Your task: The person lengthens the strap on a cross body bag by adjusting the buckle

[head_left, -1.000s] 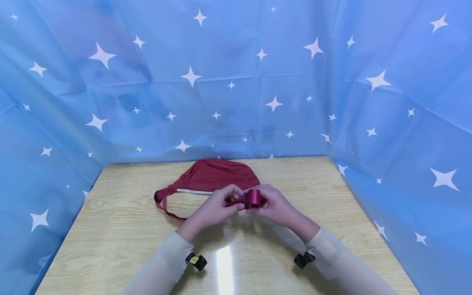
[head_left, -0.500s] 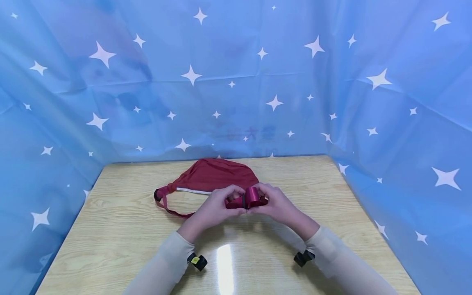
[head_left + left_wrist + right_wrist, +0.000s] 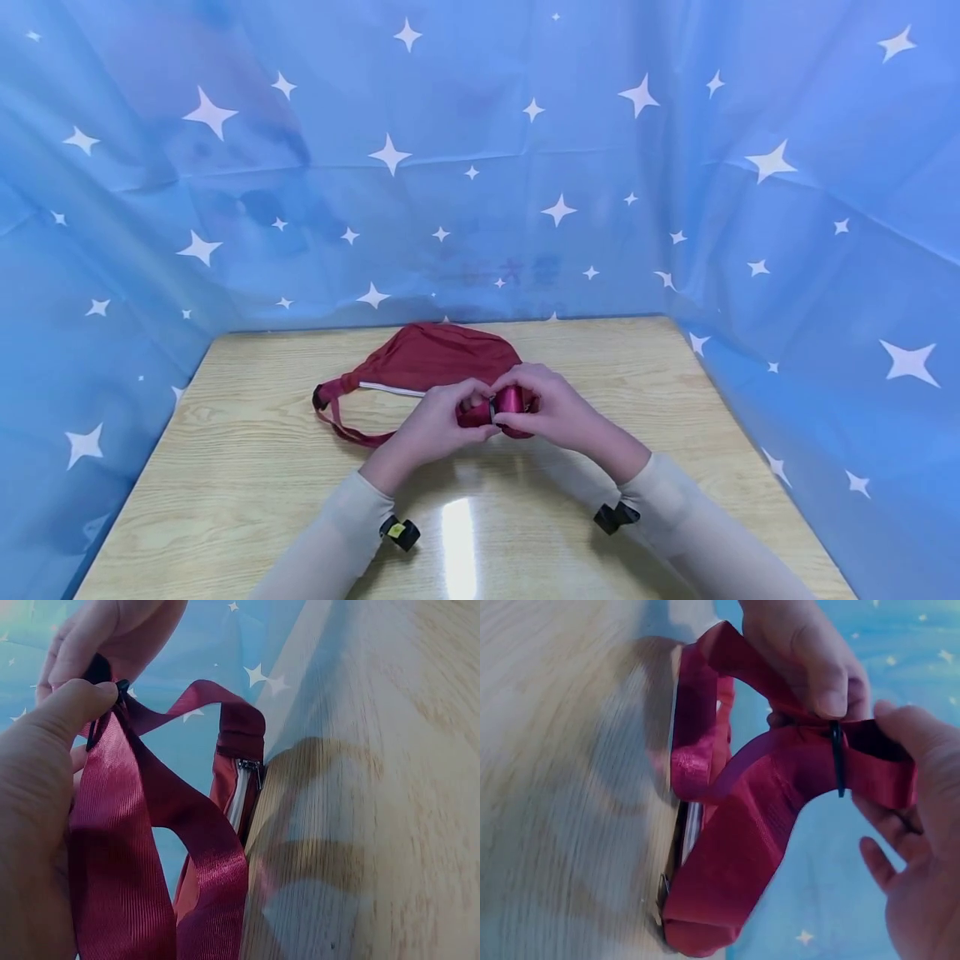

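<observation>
**Holding a dark-red webbing strap (image 3: 739, 832) near a red half-moon fabric bag (image 3: 442, 354)**

On the bag's near side, the bare left hand (image 3: 435, 421) pinches the strap at its thin black slider (image 3: 838, 761); the bare right hand (image 3: 553, 408) grips the short loop (image 3: 885, 781) beyond. The strap looks light, limp and slightly slick, so hold flat webbing just beside the slider.

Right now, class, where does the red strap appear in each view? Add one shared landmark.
Head: strap between left hand and right hand, below centre, with a loop further left.
Left wrist: strap across left and centre.
Right wrist: strap across the centre.
Shared landmark: star-printed cloth.
</observation>
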The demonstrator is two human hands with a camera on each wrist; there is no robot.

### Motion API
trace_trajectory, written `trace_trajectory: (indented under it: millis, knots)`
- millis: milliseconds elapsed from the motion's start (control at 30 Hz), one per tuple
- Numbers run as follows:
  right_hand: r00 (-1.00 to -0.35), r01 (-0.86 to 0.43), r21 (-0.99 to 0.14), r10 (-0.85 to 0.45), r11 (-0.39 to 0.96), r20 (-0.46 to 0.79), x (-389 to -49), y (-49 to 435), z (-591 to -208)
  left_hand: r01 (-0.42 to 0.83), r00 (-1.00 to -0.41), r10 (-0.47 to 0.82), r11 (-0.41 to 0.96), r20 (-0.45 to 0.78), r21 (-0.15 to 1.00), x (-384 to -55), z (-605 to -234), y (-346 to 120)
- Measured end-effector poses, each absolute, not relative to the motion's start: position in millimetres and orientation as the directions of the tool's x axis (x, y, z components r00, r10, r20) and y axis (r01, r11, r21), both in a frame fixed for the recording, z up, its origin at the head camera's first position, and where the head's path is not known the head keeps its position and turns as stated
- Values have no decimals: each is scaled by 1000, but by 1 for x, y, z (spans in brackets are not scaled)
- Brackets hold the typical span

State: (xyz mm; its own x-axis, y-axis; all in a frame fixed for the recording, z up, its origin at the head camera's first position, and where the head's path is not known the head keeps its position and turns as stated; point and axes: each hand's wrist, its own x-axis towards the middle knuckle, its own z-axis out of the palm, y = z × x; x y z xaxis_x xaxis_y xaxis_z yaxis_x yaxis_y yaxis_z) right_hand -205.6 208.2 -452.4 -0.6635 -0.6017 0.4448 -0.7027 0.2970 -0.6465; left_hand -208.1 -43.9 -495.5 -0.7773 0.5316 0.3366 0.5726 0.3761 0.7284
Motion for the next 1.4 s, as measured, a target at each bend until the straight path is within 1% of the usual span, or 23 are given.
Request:
trace_trajectory:
  millis: [233, 433, 500, 600, 667, 733, 867, 933, 1000, 1200, 1400]
  knots:
    - [-715, -661, -706, -499, 255, 490, -201, 208, -452, 569, -782, 532, 400, 324, 718, -209, -500, -50]
    - [-759, -605, -771, -436, 197, 484, -200, 214, -451, 556, -794, 529, 428, 301, 713, -208, -504, -55]
    - [-773, -587, -785, -425, 199, 471, -201, 216, -453, 554, -796, 529, 437, 296, 709, -208, -504, -56]
    - [-788, -571, -782, -435, 251, 436, -201, 218, -453, 548, -802, 524, 451, 289, 704, -207, -503, -56]
    - [-785, -576, -757, -466, 309, 407, -201, 217, -452, 551, -802, 521, 452, 294, 702, -207, -502, -56]
    - [-768, -606, -699, -510, 380, 389, -202, 214, -447, 554, -801, 519, 450, 300, 700, -207, -502, -56]
    - [-698, -702, -548, -594, 455, 401, -205, 206, -439, 564, -792, 528, 437, 308, 701, -207, -503, -57]
    - [-675, -727, -513, -609, 456, 416, -207, 204, -438, 563, -790, 532, 434, 305, 703, -207, -504, -58]
    - [-677, -727, -520, -595, 448, 433, -207, 203, -440, 561, -791, 532, 432, 303, 706, -206, -504, -58]
    - [-725, -683, -603, -475, 412, 498, -207, 202, -445, 561, -799, 514, 453, 312, 693, -207, -501, -60]
    - [-728, -684, -634, -395, 360, 561, -207, 202, -446, 544, -819, 503, 528, 276, 652, -205, -498, -64]
